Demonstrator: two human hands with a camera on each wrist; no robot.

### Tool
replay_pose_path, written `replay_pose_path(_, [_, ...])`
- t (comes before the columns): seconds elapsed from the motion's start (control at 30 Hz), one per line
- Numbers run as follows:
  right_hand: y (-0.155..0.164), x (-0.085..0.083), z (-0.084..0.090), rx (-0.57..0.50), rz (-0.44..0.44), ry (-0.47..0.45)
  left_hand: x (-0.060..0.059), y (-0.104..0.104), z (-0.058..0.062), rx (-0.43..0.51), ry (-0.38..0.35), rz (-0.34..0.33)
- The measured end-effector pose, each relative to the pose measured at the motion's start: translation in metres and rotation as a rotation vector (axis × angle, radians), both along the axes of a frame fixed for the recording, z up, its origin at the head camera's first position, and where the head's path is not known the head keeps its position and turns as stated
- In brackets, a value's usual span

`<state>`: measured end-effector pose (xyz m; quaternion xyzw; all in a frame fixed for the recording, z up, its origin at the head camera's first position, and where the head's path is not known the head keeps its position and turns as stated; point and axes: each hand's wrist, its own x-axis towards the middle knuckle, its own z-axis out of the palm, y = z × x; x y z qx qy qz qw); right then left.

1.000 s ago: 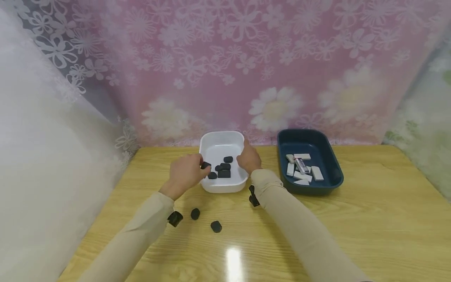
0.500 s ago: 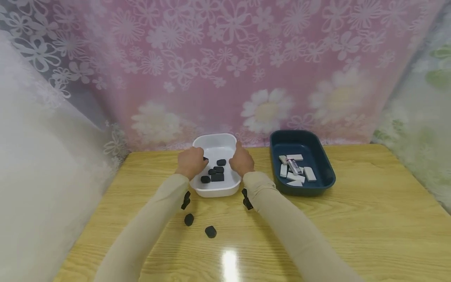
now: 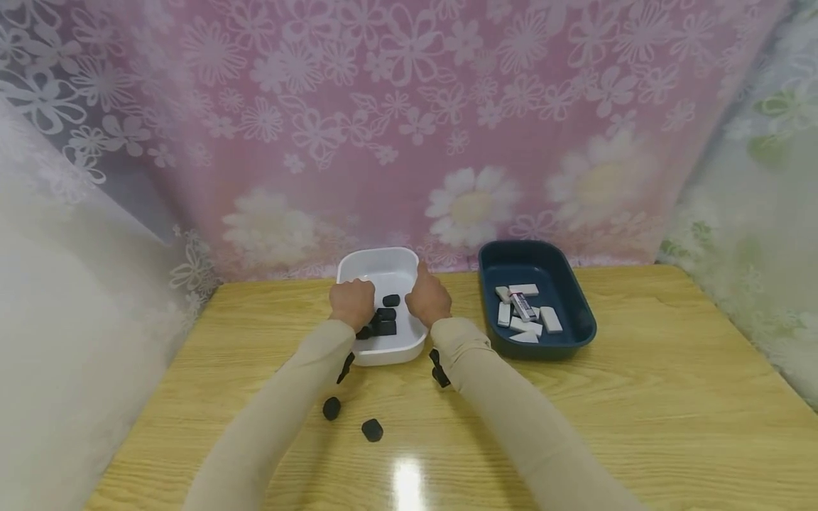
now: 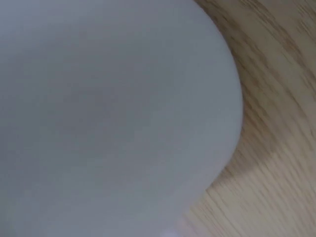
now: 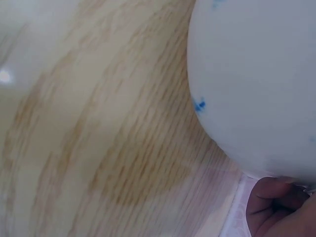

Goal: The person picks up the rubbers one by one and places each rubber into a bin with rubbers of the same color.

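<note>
A white tray stands at the back of the wooden table with several black pieces inside. My left hand sits curled over the tray's left rim, and my right hand grips its right rim. The left wrist view is filled by the tray's outer wall. In the right wrist view the tray wall is close up, with my fingers curled beneath the edge. Two black pieces lie loose on the table in front of the tray.
A dark blue tray with several white erasers stands to the right of the white one. A pink flowered curtain hangs right behind both trays. White lace cloth hangs along the table's left side.
My left hand, which pinched a black piece over the tray, has come down onto the left rim, and the piece no longer shows in its fingers. The right hand stayed on the right rim.
</note>
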<state>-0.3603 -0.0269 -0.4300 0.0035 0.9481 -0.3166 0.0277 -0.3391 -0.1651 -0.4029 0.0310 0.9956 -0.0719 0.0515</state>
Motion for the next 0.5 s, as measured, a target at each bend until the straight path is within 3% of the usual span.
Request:
replay_pose_path(0.17, [-0.004, 0.002, 0.001, 0.006, 0.018, -0.011, 0.005, -0.001, 0.004, -0.005, -0.033, 0.029])
replay_pose_path(0.3, [-0.004, 0.002, 0.001, 0.02, 0.035, -0.014, 0.01, -0.005, 0.013, 0.099, -0.033, 0.036])
replay_pose_path(0.5, [0.001, -0.001, 0.0, 0.017, 0.019, -0.019, 0.033, -0.027, 0.036, 0.277, 0.121, -0.021])
